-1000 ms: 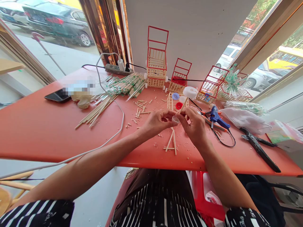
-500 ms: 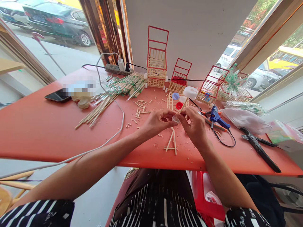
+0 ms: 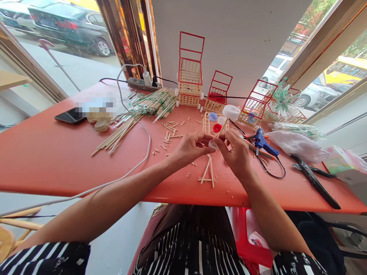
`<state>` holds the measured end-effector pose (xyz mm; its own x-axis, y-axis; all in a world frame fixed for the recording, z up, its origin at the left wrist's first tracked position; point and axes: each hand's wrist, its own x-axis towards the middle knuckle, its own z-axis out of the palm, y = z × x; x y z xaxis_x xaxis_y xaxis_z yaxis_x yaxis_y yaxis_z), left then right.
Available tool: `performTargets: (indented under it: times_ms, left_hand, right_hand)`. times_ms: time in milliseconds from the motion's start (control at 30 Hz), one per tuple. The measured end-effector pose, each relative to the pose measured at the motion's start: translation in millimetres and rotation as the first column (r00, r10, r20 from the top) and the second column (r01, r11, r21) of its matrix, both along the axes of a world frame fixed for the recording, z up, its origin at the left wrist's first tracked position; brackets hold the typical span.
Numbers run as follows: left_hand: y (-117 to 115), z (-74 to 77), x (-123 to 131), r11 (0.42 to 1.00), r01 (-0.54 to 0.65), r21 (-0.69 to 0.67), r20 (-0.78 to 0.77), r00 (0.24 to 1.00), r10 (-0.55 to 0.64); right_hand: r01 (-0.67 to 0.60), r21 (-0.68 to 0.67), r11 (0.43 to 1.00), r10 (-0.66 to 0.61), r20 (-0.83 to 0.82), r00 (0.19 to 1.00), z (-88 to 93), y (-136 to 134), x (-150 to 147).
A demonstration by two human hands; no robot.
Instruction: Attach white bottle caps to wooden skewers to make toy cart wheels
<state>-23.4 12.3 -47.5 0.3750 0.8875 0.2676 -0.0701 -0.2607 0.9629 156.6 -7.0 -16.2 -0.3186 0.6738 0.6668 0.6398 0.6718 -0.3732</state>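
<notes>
On my feed, the left hand (image 3: pixel 189 147) and the right hand (image 3: pixel 235 152) met just above the near middle of the red table (image 3: pixel 57 160), fingertips almost touching. Both were closed in a pinch on a small clear cap (image 3: pixel 212 144). The left thumb and forefinger held its 9 o'clock side and the right fingers its 3 o'clock side.

A thin stick (image 3: pixel 222 129) ran up from that pinch toward 1 o'clock and ended in a white disc (image 3: pixel 231 112) (which hand gripped the stick, I could not tell). Right below the hands, at 6 o'clock, 1 A-shaped stick frame (image 3: pixel 208 172) lay flat on the table among crumbs of wood.

Over at 3 o'clock from the cap, near the right hand, lay a blue glue gun (image 3: pixel 262 142) with its black cord looped beside it. Further out the same way was a long black-handled tool (image 3: pixel 314 179).

At 12 o'clock sat a small wooden crate (image 3: pixel 207 123), with a blue lid (image 3: pixel 212 116) and a red lid (image 3: pixel 216 128) at it. Beyond that, against the wall, a tall red-framed cart (image 3: pixel 189 72) stood at 11 o'clock and a lower red-framed cart (image 3: pixel 219 91) just past 12.

At 10 o'clock a heap of long sticks (image 3: pixel 137 110) spread over the table, and a white cable (image 3: pixel 145 147) curved past them. Well out toward 9 o'clock lay a dark phone (image 3: pixel 69 115).
</notes>
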Motion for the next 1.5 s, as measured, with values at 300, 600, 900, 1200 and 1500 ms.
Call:
performTargets:
  times_ms: [300, 600, 900, 1200, 1500]
  left_hand:
    - [-0.3, 0.6, 0.4, 1.000, -0.003, 0.008, -0.001, 1.000, 0.003]
    - [0.0, 0.0, 0.6, 1.000, -0.010, -0.009, 0.004, 1.000, 0.010]
    - [0.1, -0.1, 0.8, 1.000, -0.006, 0.011, -0.001, 1.000, 0.006]
    - [0.3, -0.5, 0.2, 1.000, -0.004, 0.016, 0.002, 1.000, 0.004]
    - [2.0, -2.7, 1.4, 1.000, 0.008, 0.016, 0.020, 1.000, -0.008]
  right_hand:
    - [-0.006, 0.009, 1.000, 0.006, -0.004, 1.000, 0.2, 0.2, -0.8]
    - [0.001, 0.006, 1.000, -0.001, 0.003, 1.000, -0.3, 1.0, -0.3]
    - [-0.001, 0.010, 1.000, 0.001, 0.006, 1.000, 0.5, 0.0, -0.7]
    - [-0.012, 0.011, 1.000, 0.012, -0.006, 1.000, 0.2, 0.4, -0.9]
    - [-0.022, 0.033, 0.999, 0.022, -0.001, 1.000, 0.3, 1.4, -1.1]
